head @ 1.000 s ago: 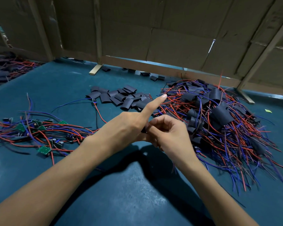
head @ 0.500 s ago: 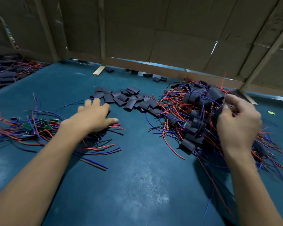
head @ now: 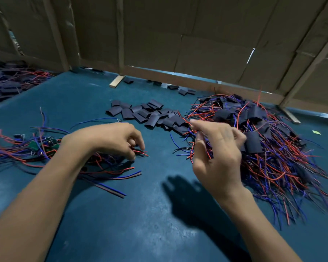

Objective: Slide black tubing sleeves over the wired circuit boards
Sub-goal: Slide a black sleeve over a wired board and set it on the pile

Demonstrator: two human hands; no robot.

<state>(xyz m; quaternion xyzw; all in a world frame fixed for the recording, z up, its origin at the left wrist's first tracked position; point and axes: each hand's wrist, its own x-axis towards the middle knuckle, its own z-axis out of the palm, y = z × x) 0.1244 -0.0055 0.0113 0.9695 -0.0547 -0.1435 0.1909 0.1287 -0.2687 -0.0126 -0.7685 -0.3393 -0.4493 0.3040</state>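
On the blue table (head: 150,214), bare green circuit boards with red and blue wires (head: 36,146) lie in a pile at the left. Loose black tubing sleeves (head: 150,114) are heaped in the middle. A big pile of sleeved boards (head: 263,138) fills the right. My left hand (head: 112,140) is down on the right end of the left pile, its fingertips and thumb pinching red wire ends. My right hand (head: 216,148) hovers above the table at the left edge of the right pile, blurred, fingers loosely spread, nothing visibly in it.
Cardboard walls (head: 197,44) close off the back of the table. A wooden block (head: 116,81) and a few stray sleeves (head: 185,91) lie along the wall. Another heap of wired parts (head: 8,82) sits at the far left, and a small green scrap (head: 316,132) at the right.
My left hand lay flat on the left pile; now its fingers curl on wire ends. My right hand has left the top of the right pile and moved left.
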